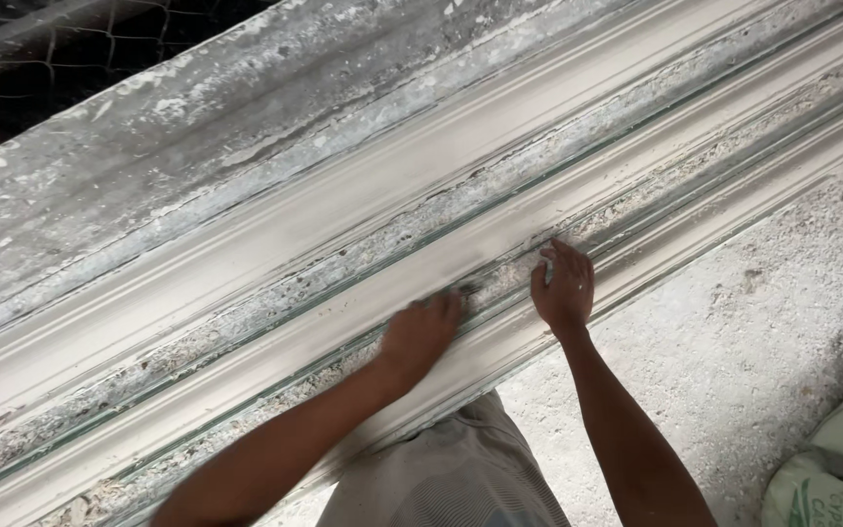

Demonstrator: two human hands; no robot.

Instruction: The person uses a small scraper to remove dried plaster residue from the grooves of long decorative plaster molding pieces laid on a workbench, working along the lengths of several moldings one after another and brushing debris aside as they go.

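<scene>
1. The left hand (pixel 421 332) lies knuckles-up on the long white plaster moulding (pixel 363 244), fingers curled down onto its surface. It is blurred, and a small dark thing shows at its fingertips; whether it grips that thing cannot be told.
2. The right hand (pixel 563 288) rests just beside the left, fingers loosely spread and flat on the same ridge, holding nothing.
3. The moulding runs diagonally under both hands, on a dusty counter (pixel 148 185) crusted with plaster crumbs.
4. Beyond the hands, past the counter's far edge, is wire mesh (pixel 41 68).
5. Below the right hand is a gritty concrete floor (pixel 734 332); a green-printed sack (pixel 831 468) sits near the right forearm.
</scene>
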